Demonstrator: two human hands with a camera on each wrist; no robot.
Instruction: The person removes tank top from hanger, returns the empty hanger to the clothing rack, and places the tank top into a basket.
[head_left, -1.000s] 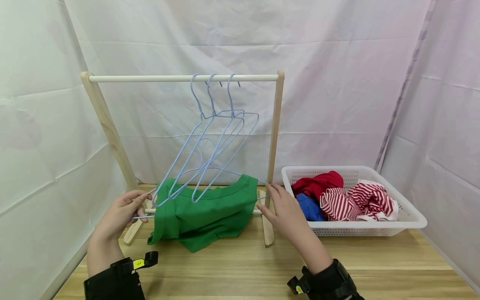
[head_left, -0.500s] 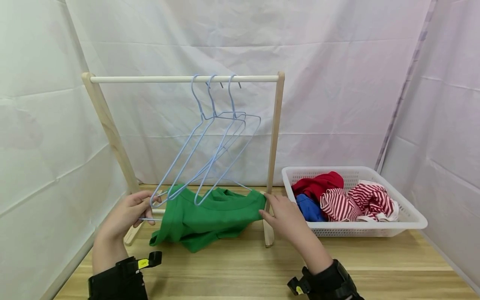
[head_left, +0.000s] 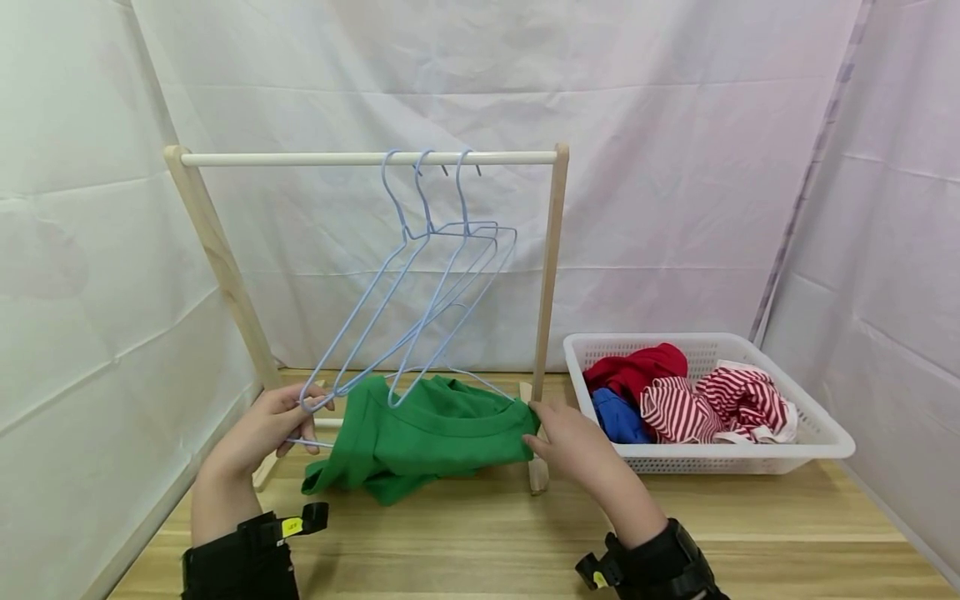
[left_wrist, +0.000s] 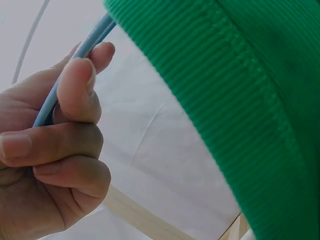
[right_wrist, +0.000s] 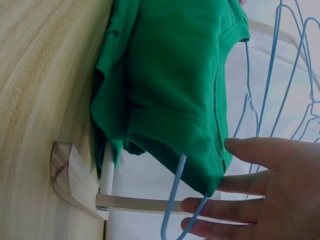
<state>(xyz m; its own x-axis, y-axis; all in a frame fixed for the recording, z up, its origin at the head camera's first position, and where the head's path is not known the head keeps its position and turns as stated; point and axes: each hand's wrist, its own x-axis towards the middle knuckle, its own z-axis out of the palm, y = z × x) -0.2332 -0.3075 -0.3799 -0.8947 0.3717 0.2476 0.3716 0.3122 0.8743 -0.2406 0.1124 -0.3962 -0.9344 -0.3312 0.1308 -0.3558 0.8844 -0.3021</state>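
A green shirt (head_left: 435, 433) with ribbed edges lies across a light blue wire hanger (left_wrist: 50, 102), low in front of the rack. My left hand (head_left: 266, 425) grips the hanger's left end, its fingers curled round the wire in the left wrist view. My right hand (head_left: 573, 437) pinches the shirt's right edge between thumb and fingers. In the right wrist view, the hanger's other end (right_wrist: 172, 200) pokes out of the shirt's opening beside my fingertips (right_wrist: 192, 205). Cloth hides much of the hanger's middle.
A wooden rack with a white rail (head_left: 300, 158) carries several empty blue hangers (head_left: 442, 275), which hang in front of the shirt and close to my left hand. At right stands a white basket (head_left: 720, 454) holding red (head_left: 637, 371), blue (head_left: 618, 417) and striped clothes (head_left: 682, 408).
My left hand has moved right and slightly down with the hanger. The shirt's right edge has shifted right and down to my right hand, which has gone from touching the hanger to pinching the cloth.
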